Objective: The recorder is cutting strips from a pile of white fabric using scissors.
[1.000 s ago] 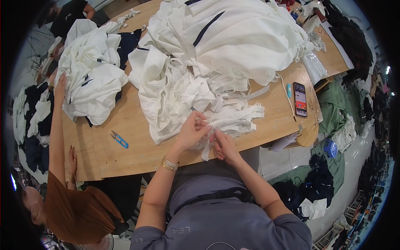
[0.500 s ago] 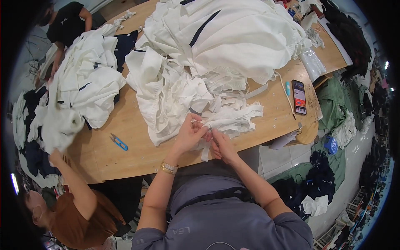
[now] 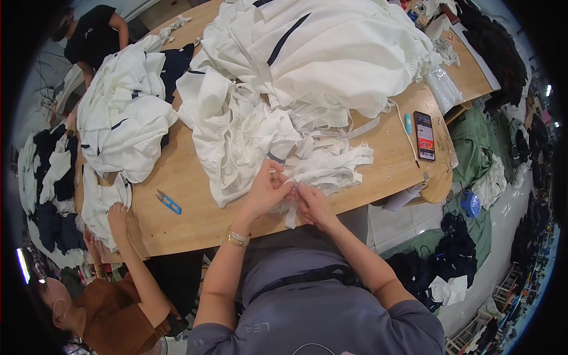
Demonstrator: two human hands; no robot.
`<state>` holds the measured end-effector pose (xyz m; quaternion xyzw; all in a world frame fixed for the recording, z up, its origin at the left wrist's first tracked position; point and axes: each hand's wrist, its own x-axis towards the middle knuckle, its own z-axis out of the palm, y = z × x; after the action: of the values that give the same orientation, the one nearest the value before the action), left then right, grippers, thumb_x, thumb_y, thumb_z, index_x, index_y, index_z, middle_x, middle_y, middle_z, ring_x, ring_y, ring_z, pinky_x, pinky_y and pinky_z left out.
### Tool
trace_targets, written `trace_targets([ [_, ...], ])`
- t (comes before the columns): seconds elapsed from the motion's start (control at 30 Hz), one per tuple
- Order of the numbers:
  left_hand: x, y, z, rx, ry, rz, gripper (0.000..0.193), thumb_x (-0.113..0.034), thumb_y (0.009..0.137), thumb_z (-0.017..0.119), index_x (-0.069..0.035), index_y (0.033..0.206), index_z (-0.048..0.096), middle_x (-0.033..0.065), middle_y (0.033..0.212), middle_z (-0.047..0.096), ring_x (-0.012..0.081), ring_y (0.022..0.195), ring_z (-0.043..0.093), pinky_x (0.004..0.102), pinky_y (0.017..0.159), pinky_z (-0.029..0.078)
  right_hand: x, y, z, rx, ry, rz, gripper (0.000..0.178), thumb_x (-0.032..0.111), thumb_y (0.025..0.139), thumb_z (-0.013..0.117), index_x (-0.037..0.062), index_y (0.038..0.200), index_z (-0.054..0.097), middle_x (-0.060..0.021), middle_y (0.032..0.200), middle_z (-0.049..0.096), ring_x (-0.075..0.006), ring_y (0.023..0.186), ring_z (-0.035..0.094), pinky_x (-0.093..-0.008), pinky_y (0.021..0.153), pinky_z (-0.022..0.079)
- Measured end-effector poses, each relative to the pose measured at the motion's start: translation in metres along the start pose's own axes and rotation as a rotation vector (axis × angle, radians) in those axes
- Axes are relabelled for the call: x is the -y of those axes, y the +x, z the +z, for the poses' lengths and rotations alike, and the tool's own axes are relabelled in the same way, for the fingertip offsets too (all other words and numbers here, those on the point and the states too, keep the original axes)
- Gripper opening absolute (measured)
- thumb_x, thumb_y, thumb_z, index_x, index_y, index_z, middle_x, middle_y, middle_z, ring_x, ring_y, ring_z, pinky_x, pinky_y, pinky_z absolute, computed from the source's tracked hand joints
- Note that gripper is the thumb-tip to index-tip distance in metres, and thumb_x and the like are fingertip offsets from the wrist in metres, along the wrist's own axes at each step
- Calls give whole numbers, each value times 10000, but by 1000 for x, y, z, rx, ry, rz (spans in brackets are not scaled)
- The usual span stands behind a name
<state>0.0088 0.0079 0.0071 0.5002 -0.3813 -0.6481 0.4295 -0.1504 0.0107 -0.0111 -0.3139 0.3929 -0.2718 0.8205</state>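
One change is evident over the last half second: at the left end of the desk [image 3: 186, 225], the white garment [image 3: 105, 204] that the co-worker had in mid-air now lies on the surface, with the co-worker's hand [image 3: 118, 218] on it. The wearer's position is essentially unchanged.

Left hand [image 3: 272, 188]: fingers curled, thumb and fingertips closed to a fine pinch. Right hand [image 3: 315, 204]: likewise pinched, its fingertips meeting those of the left. Both appear to have hold of a narrow white strip [image 3: 291, 216], which hangs below the joined fingertips at the near desk edge; the exact grip point is too small to make out. The pile of white strips [image 3: 337, 164] lies just beyond the hands. Blue thread snips [image 3: 168, 202] lie to the left, apart from both hands.

Implication: the fingertip work appears to continue at the same spot, unaffected by the garment's arrival.
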Motion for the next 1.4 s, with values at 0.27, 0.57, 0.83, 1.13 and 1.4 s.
trace_targets([
  [0.27, -6, 1, -3, 64, 18, -33, 318, 27, 770, 585, -60, 907, 311, 65, 739, 541, 86, 629, 538, 216, 542, 458, 6, -3, 4, -23, 15, 49, 380, 394, 910, 398, 69, 719, 453, 40, 444, 302, -54, 304, 229, -204, 283, 182],
  [0.57, -3, 3, -2, 46, 258, 66, 314, -110, 756, 642, -47, 935, 391, 81, 778, 571, 144, 690, 576, 278, 615, 468, 8, -3, -3, -78, 33, -3, 392, 418, 910, 388, 79, 717, 428, 43, 425, 271, -45, 291, 213, -197, 267, 194],
  [0.83, -32, 42, -17, -646, 1156, 606, 184, -175, 697, 686, -46, 757, 569, 72, 724, 577, 252, 748, 497, 347, 680, 403, 24, -6, -24, -128, 242, -258, 392, 411, 925, 345, 71, 746, 423, 44, 424, 243, -44, 291, 209, -189, 275, 189],
  [1.13, -77, 57, -54, -440, 361, 486, 155, -157, 801, 624, -12, 808, 569, -11, 630, 519, 80, 606, 519, 205, 559, 412, 65, 3, -15, -148, 124, -348, 213, 258, 897, 477, 61, 819, 469, 56, 450, 284, -33, 308, 234, -194, 284, 197],
  [1.4, -173, -3, -30, -108, 258, 485, 93, -131, 856, 557, -38, 863, 557, -77, 567, 429, -11, 432, 304, 161, 381, 206, 165, 29, 88, 207, -443, -574, 243, 142, 803, 605, 39, 1010, 528, 50, 513, 407, -35, 350, 321, -212, 333, 239],
])
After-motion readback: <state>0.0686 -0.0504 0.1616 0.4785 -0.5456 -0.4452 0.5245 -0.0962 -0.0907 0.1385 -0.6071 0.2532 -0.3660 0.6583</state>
